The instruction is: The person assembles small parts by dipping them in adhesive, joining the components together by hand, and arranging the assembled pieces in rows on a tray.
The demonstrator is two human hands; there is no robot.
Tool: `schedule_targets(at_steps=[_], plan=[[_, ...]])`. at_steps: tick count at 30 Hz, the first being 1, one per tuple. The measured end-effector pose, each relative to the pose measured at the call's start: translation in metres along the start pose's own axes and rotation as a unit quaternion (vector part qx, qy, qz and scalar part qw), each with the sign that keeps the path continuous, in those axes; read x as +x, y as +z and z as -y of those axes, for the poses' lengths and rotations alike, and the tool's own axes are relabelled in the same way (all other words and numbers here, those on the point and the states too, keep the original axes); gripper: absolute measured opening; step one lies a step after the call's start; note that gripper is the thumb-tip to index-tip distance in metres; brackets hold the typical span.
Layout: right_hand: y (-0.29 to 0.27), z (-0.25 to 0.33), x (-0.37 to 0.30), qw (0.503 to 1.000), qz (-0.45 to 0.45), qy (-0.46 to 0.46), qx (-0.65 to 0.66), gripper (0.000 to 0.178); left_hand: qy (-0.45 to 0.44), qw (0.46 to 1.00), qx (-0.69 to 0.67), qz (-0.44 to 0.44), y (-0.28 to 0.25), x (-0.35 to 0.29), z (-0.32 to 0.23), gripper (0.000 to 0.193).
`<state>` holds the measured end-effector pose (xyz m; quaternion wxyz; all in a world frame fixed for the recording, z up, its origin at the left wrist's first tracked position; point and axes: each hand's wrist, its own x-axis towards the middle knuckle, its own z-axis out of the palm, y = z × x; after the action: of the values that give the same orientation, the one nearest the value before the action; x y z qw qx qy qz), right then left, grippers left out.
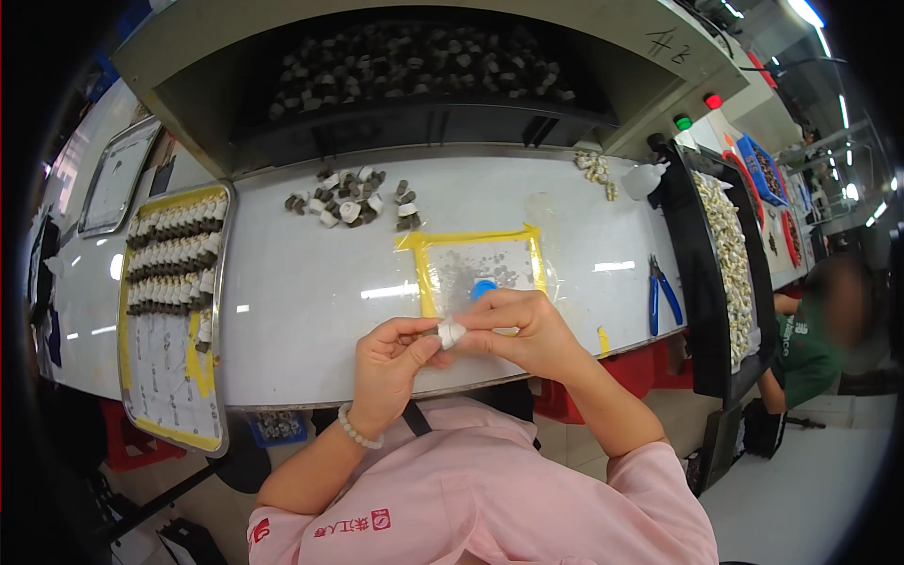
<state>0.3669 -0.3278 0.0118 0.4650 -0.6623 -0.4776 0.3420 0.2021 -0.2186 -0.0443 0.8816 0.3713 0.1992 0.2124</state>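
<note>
Near the table's front edge, my left hand (391, 363) pinches a small white part (450, 332) between thumb and fingertips. A dark end of it shows by the left thumb, like the white-and-grey parts in the loose pile (347, 201) farther back. From the other side, my right hand (523, 327) closes its thumb and fingers on the same part; its fingertips are partly hidden. Just beyond the right hand, a round blue cap (483, 288) stands on a work mat (480, 262) edged with yellow tape.
On the left, a metal tray (222, 311) holds rows of white-and-grey parts. A dark bin (424, 127) full of parts stands behind. At right are blue-handled pliers (664, 297), a black tray (692, 273) of small metallic pieces, a white bottle (643, 179) and another person (810, 339).
</note>
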Motion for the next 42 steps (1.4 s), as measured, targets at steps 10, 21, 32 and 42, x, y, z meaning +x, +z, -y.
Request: schedule_targets(at_steps=[10, 21, 32, 42], plan=[[-0.137, -0.06, 0.023, 0.87, -0.325, 0.057, -0.367, 0.029, 0.156, 0.961, 0.197, -0.11, -0.047, -0.033, -0.083, 0.028], [-0.175, -0.096, 0.025, 0.836, -0.273, 0.135, -0.456, 0.024, 0.3, 0.663, 0.525, -0.442, -0.152, -0.102, -0.164, 0.018], [-0.089, -0.053, -0.003, 0.921, -0.247, 0.116, -0.279, 0.022, 0.205, 0.666, 0.6, -0.393, -0.157, -0.073, -0.153, 0.017], [-0.056, -0.028, -0.016, 0.938, -0.16, 0.048, -0.303, 0.024, 0.232, 0.484, 0.769, -0.348, -0.119, -0.067, -0.147, 0.021]])
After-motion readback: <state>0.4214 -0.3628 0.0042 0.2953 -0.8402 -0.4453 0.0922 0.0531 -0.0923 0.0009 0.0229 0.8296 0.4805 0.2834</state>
